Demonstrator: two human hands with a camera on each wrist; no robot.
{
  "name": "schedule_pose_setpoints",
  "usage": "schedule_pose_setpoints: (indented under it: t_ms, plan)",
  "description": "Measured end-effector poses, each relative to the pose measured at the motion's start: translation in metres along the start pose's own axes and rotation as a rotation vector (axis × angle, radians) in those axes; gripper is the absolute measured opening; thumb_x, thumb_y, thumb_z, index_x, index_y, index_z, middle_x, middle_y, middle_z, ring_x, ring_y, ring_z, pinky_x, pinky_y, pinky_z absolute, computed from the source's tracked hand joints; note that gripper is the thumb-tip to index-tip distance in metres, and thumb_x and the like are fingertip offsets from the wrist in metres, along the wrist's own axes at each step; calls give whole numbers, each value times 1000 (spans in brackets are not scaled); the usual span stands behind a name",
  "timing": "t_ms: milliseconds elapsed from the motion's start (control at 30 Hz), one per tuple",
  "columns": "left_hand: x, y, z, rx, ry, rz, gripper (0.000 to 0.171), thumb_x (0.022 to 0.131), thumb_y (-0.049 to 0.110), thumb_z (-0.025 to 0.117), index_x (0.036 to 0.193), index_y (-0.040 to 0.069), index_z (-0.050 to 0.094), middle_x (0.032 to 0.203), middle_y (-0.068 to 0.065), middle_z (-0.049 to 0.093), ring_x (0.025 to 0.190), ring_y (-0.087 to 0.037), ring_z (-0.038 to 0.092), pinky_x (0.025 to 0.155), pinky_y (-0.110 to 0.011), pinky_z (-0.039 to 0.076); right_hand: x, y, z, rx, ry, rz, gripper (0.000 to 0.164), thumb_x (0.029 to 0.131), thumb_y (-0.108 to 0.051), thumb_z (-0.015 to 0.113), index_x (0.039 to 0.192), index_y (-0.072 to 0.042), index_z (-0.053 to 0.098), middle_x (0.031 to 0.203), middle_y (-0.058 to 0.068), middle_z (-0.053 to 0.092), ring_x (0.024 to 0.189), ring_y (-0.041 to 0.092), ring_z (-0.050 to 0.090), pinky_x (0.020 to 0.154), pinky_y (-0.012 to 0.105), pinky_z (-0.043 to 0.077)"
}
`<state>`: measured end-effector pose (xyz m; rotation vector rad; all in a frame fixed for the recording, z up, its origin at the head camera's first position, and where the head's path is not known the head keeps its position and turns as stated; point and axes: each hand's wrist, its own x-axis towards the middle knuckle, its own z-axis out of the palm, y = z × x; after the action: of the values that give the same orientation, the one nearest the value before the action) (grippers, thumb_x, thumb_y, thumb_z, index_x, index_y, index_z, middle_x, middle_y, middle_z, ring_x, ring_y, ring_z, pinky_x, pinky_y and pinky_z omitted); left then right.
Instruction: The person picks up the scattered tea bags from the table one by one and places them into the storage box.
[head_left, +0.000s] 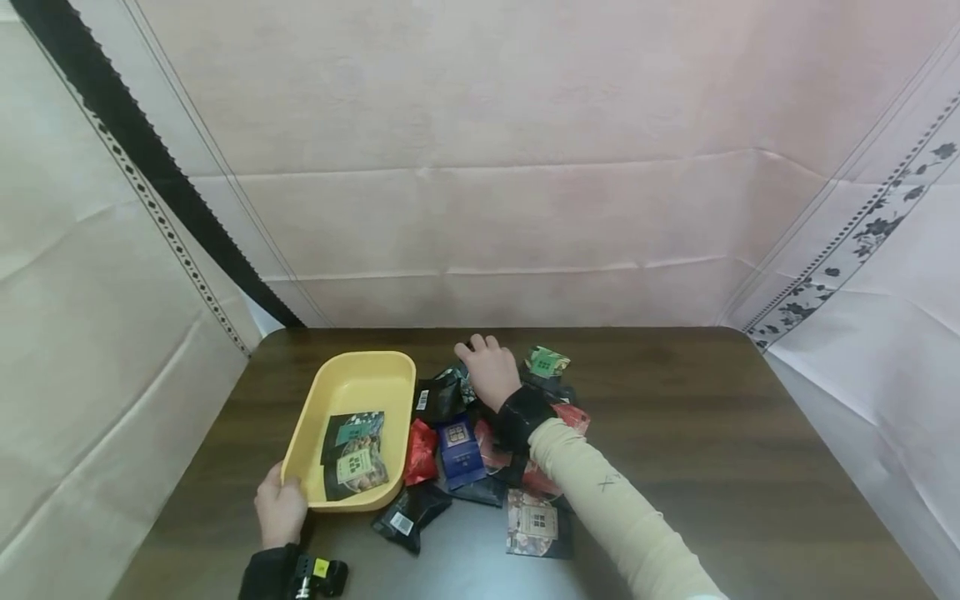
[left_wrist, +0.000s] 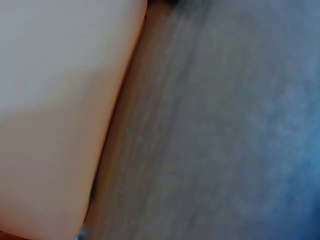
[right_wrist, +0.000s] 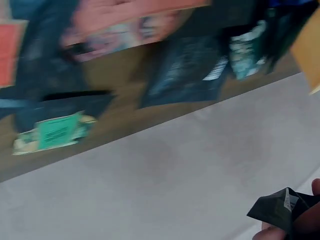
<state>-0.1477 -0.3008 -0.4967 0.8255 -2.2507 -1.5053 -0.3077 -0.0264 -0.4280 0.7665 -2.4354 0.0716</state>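
Observation:
My left hand (head_left: 281, 506) grips the near left corner of a yellow plastic tray (head_left: 302, 408). Two dark food packets with printed labels lie in the tray, a green-labelled one (head_left: 356, 468) overlapping a teal-labelled one (head_left: 352, 427). In the left wrist view, only a pale tray surface (left_wrist: 55, 125) and blurred wood show. Above the back of a packet pile, my right hand (head_left: 489, 371) is raised. The right wrist view shows its fingers (right_wrist: 270, 234) pinching a small dark packet (right_wrist: 274, 209), mostly cut off by the frame edge.
Right of the tray the pile includes a red packet (head_left: 421, 452), a blue packet (head_left: 460, 450), black ones and a green-topped packet (head_left: 547, 362). Nearer me lie a black packet (head_left: 411, 515) and a pinkish-printed one (head_left: 532, 523). The wooden table (head_left: 712, 467) is backed by white cloth (head_left: 487, 225).

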Motion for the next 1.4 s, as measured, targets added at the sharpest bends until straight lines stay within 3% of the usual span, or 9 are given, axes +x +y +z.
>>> schedule_pose_setpoints:
  t_ms: [167, 267, 467, 600, 733, 867, 1067, 1233, 1400]
  plan:
    - [0, 4, 5, -11, -26, 20, 41, 90, 0, 28, 128, -14, 37, 123, -35, 43, 103, -41, 48, 88, -52, 37, 8, -24, -1, 8, -3, -72, 28, 75, -8, 66, 99, -19, 60, 92, 5, 56, 78, 21, 54, 51, 28, 46]
    - [0, 7, 7, -6, -30, 19, 41, 91, 1, 28, 128, -14, 37, 123, -35, 44, 104, -42, 48, 89, -53, 37, 14, -43, -4, 15, -21, -148, 25, 79, -13, 65, 102, -21, 61, 95, 3, 57, 79, 19, 55, 53, 27, 46]
    - [1, 8, 9, 4, -24, 28, 41, 91, 2, 28, 128, -13, 39, 122, -34, 46, 104, -41, 48, 85, -49, 41, 22, -90, -18, 29, -181, -284, 28, 89, -16, 54, 113, -28, 57, 109, -1, 55, 89, 16, 54, 63, 27, 47]
    - [0, 8, 10, -11, -35, 32, 41, 91, 1, 28, 127, -14, 39, 122, -35, 45, 104, -40, 48, 89, -51, 37, 23, -115, -21, 54, -296, -305, 32, 92, -17, 49, 121, -31, 52, 118, -2, 51, 98, 16, 51, 71, 30, 47]
    - [-1, 9, 11, -24, -28, 22, 40, 92, 1, 28, 127, -14, 39, 123, -35, 44, 105, -41, 48, 89, -52, 37, 23, -131, -21, 70, -346, -330, 38, 91, -19, 53, 126, -33, 49, 121, -4, 49, 102, 15, 50, 77, 31, 45]
    - [-2, 9, 11, -20, -26, 27, 40, 91, 0, 28, 127, -13, 40, 123, -34, 45, 103, -40, 49, 86, -49, 40, 22, -138, -21, 115, -379, -361, 48, 88, -20, 60, 132, -33, 45, 129, -4, 47, 112, 16, 47, 87, 33, 43]
    - [-2, 9, 8, 17, -15, 34, 40, 90, 1, 29, 126, -13, 41, 120, -33, 48, 97, -36, 52, 74, -35, 42, 18, -140, -19, 215, -424, -389, 64, 84, -49, 56, 141, -34, 30, 144, 0, 32, 129, 23, 30, 95, 43, 36]
    - [-2, 8, 5, -10, -5, 9, 40, 90, 0, 28, 126, -13, 40, 123, -34, 45, 103, -39, 49, 84, -48, 40, 16, -135, -18, 248, -419, -373, 66, 84, -55, 51, 142, -31, 29, 145, 2, 30, 131, 25, 27, 95, 44, 36]
    - [0, 4, -1, -29, -3, -12, 41, 90, 0, 27, 127, -13, 38, 124, -35, 43, 105, -41, 47, 87, -53, 38, 14, -122, -14, 233, -398, -327, 62, 86, -52, 50, 141, -29, 33, 144, 4, 32, 129, 25, 31, 94, 44, 37]
